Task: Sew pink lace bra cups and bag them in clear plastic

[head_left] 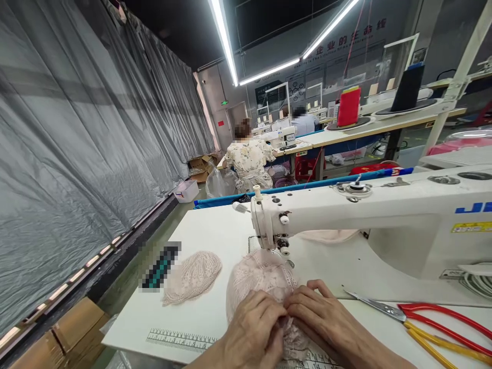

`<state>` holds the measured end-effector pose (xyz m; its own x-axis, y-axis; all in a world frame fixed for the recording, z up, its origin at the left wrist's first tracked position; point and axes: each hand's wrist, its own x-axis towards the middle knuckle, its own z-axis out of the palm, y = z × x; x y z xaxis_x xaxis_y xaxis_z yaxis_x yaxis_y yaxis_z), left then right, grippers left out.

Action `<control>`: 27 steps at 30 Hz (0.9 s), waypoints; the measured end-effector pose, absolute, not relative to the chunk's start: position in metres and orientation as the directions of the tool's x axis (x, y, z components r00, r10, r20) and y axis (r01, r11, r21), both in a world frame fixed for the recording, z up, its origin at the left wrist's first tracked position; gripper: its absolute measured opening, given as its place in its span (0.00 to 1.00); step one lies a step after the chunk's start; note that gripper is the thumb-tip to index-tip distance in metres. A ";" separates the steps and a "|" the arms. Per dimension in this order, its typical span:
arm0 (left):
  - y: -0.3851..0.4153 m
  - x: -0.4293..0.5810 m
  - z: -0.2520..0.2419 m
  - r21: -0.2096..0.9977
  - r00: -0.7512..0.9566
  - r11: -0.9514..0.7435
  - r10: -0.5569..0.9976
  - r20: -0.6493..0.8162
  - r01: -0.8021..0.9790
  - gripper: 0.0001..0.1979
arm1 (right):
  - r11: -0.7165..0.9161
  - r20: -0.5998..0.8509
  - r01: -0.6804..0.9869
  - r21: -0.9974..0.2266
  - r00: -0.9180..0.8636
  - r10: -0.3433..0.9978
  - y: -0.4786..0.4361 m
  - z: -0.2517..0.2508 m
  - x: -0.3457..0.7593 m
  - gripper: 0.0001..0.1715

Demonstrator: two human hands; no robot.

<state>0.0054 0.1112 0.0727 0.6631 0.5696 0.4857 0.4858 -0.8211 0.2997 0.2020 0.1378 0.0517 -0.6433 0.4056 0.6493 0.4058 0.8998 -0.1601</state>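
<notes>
A pale pink knitted hat (261, 274) lies bunched in front of the sewing machine's needle head (265, 220). My left hand (255, 325) presses on its near side, with fingers curled and pinching the knit. Close beside it, my right hand (317, 312) also has its fingers closed on the fabric, and the fingertips of both hands almost meet. The needle and presser foot are hidden behind the machine head and the knit. Farther left on the white table rests a second pale pink knitted hat (196, 277), lying flat and untouched.
Scissors with red and yellow handles (403, 313) lie right of my right hand. A printed ruler scale (180, 339) runs along the table's front. The white machine arm (384, 205) spans the right side. A person in a floral top (249, 159) sits ahead. Thread cones (349, 107) stand behind.
</notes>
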 end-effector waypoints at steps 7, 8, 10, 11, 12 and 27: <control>0.113 0.006 0.070 0.253 0.699 -0.802 0.597 0.394 0.542 0.20 | 0.888 0.624 0.420 -0.187 -0.647 0.437 0.136 0.052 0.203 0.12; 0.114 0.006 0.070 0.245 0.698 -0.804 0.592 0.402 0.541 0.21 | 0.886 0.629 0.422 -0.193 -0.640 0.442 0.136 0.050 0.202 0.13; 0.114 0.006 0.070 0.241 0.685 -0.806 0.588 0.430 0.540 0.22 | 0.883 0.639 0.422 -0.205 -0.626 0.447 0.137 0.047 0.201 0.13; 0.115 0.007 0.070 0.246 0.674 -0.802 0.592 0.442 0.544 0.22 | 0.882 0.644 0.421 -0.211 -0.620 0.449 0.139 0.046 0.200 0.14; 0.115 0.007 0.070 0.256 0.660 -0.795 0.602 0.450 0.550 0.20 | 0.882 0.649 0.419 -0.217 -0.613 0.451 0.140 0.045 0.200 0.14; 0.121 0.012 0.067 0.216 0.592 -0.811 0.554 0.585 0.544 0.11 | 0.865 0.664 0.383 -0.324 -0.560 0.496 0.143 0.047 0.203 0.11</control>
